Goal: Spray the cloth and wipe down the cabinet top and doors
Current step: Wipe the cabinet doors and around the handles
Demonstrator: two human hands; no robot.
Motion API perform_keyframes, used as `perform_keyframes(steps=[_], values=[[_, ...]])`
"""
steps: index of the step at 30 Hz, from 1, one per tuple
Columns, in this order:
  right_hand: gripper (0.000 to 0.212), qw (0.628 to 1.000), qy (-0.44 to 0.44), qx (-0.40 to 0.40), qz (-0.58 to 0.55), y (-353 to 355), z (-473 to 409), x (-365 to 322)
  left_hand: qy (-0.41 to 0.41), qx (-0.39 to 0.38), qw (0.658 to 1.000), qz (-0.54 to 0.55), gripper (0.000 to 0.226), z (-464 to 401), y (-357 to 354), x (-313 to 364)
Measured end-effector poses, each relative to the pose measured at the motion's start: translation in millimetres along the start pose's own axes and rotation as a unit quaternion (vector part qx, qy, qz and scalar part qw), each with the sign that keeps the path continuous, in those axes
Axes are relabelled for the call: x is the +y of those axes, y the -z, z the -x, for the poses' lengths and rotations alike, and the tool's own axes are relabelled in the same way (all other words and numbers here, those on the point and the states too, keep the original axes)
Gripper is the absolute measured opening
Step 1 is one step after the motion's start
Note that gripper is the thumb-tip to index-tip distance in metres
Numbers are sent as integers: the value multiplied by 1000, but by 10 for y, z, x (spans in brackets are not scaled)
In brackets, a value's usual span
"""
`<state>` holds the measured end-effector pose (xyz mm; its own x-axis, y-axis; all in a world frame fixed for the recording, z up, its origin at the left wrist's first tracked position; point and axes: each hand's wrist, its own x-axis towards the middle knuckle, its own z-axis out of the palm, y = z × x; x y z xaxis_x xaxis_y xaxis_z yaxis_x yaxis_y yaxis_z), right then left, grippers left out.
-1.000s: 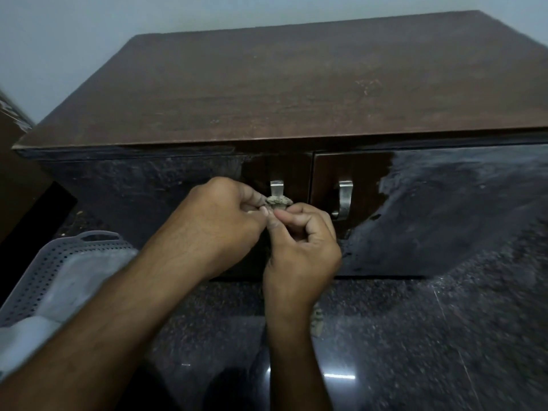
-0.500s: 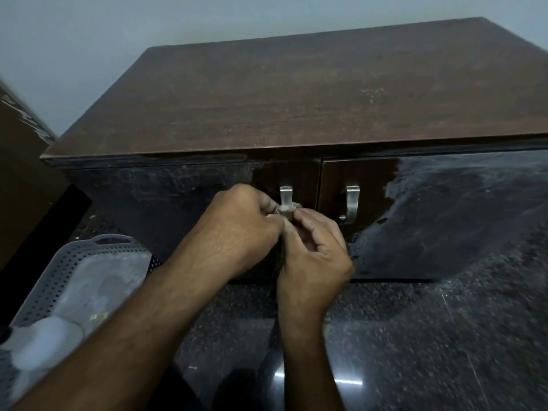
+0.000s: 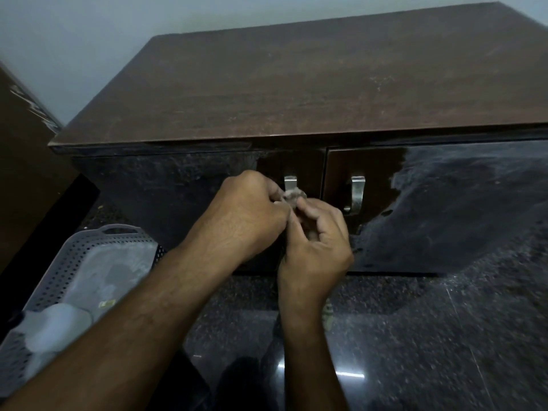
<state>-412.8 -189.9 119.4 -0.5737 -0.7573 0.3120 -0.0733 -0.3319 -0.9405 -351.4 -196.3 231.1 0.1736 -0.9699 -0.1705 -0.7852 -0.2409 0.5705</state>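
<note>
A low dark-brown cabinet fills the view, with a matte wooden top (image 3: 311, 84) and two glossy doors. The left door (image 3: 166, 185) and right door (image 3: 444, 203) each carry a bent metal handle. My left hand (image 3: 246, 215) and my right hand (image 3: 317, 241) meet at the left door's handle (image 3: 290, 182). Both pinch a small bunched greyish cloth (image 3: 293, 197) pressed against that handle's lower part. Most of the cloth is hidden inside the fingers. The right door's handle (image 3: 355, 194) is free. No spray bottle can be made out.
A grey perforated plastic basket (image 3: 74, 262) with pale items inside sits on the floor at lower left. The floor (image 3: 430, 336) is glossy dark speckled stone. A brown panel (image 3: 20, 173) stands at far left, and a pale wall is behind the cabinet.
The view has shifted slightly, so the cabinet and basket sit further right in frame. Both hands stay pinched on the cloth at the left handle, with small finger movements.
</note>
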Motion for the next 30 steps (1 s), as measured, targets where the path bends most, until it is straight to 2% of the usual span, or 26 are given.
perform_keyframes(steps=[5, 9, 17, 21, 24, 27, 30], values=[[14, 998, -48, 30, -3, 51, 47, 134, -1, -12, 1000, -5, 17, 3, -1, -6], [20, 999, -30, 10, -8, 32, 9, 66, 9, -12, 1000, -8, 18, -17, -6, -22], [22, 996, 22, -39, 77, 84, -25, 61, 41, -20, 999, -23, 17, -56, -37, -6], [25, 998, 7, -35, 56, 87, -32, -66, 41, -40, 998, -32, 9, -43, -37, -3], [26, 996, -8, -32, 85, 77, 44, -62, 46, -47, 997, -40, 10, -36, -43, -19], [22, 991, -117, -25, 61, 136, 49, -125, 48, -69, 994, -76, 13, -25, -51, -30], [20, 949, -308, -21, -61, 219, -37, -252, 60, -125, 982, -132, 29, -18, -69, -52]])
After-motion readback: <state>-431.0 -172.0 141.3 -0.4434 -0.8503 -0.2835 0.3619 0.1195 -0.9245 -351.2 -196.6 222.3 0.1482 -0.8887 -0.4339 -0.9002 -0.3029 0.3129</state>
